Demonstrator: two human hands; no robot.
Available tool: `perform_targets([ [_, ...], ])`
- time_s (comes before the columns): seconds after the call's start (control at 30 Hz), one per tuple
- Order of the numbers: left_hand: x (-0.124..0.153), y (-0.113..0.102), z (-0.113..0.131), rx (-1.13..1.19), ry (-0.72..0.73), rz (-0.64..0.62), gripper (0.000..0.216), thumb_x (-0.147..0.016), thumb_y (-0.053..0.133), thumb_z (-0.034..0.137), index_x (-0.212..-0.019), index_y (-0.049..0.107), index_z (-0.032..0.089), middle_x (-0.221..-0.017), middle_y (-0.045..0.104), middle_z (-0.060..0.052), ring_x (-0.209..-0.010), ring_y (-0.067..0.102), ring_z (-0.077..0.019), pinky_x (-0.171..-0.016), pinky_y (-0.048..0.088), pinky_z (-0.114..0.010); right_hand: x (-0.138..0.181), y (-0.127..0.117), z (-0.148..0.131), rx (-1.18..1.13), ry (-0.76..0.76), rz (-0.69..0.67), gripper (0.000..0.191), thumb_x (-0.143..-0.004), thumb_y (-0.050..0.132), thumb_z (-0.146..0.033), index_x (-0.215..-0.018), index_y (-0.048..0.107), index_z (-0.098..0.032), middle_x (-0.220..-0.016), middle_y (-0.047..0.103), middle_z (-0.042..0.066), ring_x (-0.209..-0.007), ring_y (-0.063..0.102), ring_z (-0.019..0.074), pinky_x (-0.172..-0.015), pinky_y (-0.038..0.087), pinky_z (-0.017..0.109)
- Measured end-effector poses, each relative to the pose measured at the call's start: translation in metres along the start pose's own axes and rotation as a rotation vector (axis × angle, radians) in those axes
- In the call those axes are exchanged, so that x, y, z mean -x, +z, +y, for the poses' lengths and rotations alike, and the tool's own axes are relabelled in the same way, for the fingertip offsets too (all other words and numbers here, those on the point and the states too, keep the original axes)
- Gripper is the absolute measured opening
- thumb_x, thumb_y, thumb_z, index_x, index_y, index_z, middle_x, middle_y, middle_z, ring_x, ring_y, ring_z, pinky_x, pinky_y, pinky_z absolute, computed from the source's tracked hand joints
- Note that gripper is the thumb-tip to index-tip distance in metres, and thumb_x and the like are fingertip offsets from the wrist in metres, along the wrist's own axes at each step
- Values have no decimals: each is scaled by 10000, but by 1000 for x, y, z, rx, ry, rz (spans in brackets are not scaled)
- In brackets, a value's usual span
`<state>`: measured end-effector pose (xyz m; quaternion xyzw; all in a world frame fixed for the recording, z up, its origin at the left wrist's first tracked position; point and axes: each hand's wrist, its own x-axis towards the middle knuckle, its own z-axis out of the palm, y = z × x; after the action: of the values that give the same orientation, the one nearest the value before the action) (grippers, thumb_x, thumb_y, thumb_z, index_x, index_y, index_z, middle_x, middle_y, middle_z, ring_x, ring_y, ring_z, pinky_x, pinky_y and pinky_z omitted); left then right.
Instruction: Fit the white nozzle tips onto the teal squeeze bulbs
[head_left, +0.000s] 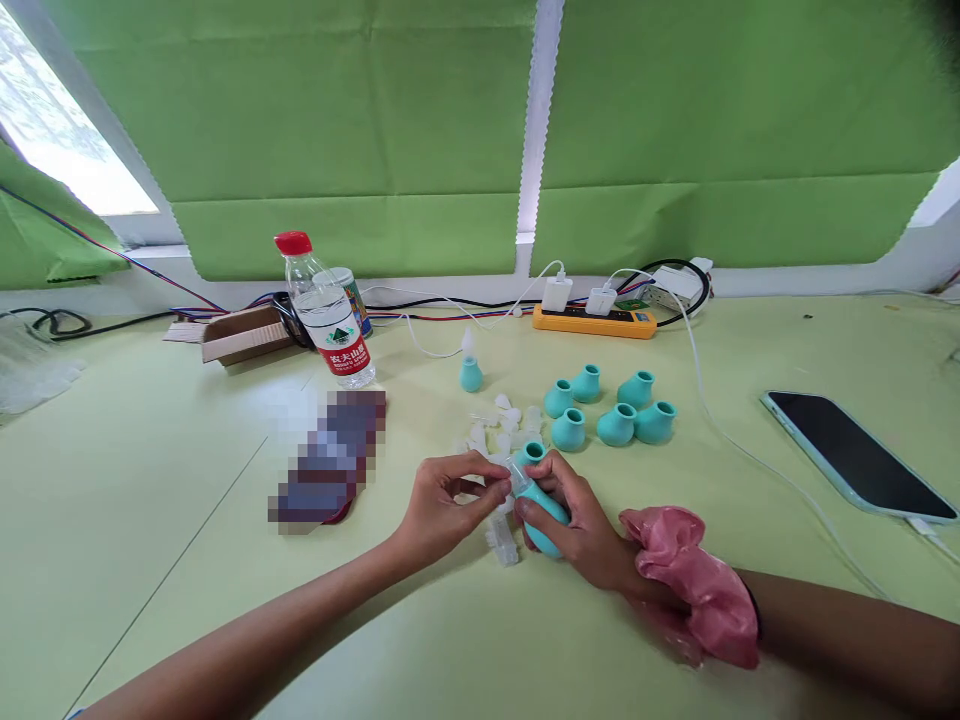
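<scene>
My right hand [577,525] is closed round a teal rubber bulb [541,512], its neck pointing left. My left hand [442,500] pinches a small clear plastic tip [507,482] right at the bulb's mouth. Just beyond my fingers lies a heap of clear plastic tips [499,425]. Several more teal bulbs [615,410] stand behind it to the right. One bulb with a clear tip on it [470,368] stands upright further back. A pink scrunchie [694,575] sits on my right wrist.
A water bottle [326,315] and a small cardboard box [244,335] stand at the back left. An orange power strip [592,318] with chargers lies at the back, its white cable running to a phone [855,450] on the right. A blurred-out flat item [330,458] lies left of my hands.
</scene>
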<state>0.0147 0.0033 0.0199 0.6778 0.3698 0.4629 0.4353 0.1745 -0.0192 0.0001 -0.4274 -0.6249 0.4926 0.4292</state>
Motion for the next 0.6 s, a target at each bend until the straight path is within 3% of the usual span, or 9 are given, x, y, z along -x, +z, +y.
perform_targets([
  [0.2,4,4,-5,-130,188,97,106,-674,581,137,-733,664,106,-598,612,-45,-557,542,-113,-476,496,-219,-1,2,3,35,-11,13,162,-779,485,-310,-833,375,-203,-846,484,22,-703,498,128,-531,460,229],
  [0.33,5,5,-5,-123,171,129,131,-680,606,168,-786,658,111,-688,640,-59,-599,577,-124,-532,537,-246,-1,3,3,5,-5,39,173,-793,466,-334,-844,352,-214,-852,481,20,-689,502,127,-503,457,221],
  [0.47,6,6,-4,-180,136,155,100,-665,638,208,-698,659,116,-629,633,-45,-548,569,-119,-507,518,-236,0,2,5,137,-61,78,155,-794,467,-312,-853,364,-212,-860,489,24,-721,504,138,-615,462,269],
  [0.6,6,7,-3,-287,301,183,96,-703,595,193,-650,654,138,-594,638,-45,-532,556,-120,-500,474,-234,0,2,5,286,-85,136,161,-775,482,-302,-860,382,-209,-888,507,44,-800,502,175,-694,441,317],
])
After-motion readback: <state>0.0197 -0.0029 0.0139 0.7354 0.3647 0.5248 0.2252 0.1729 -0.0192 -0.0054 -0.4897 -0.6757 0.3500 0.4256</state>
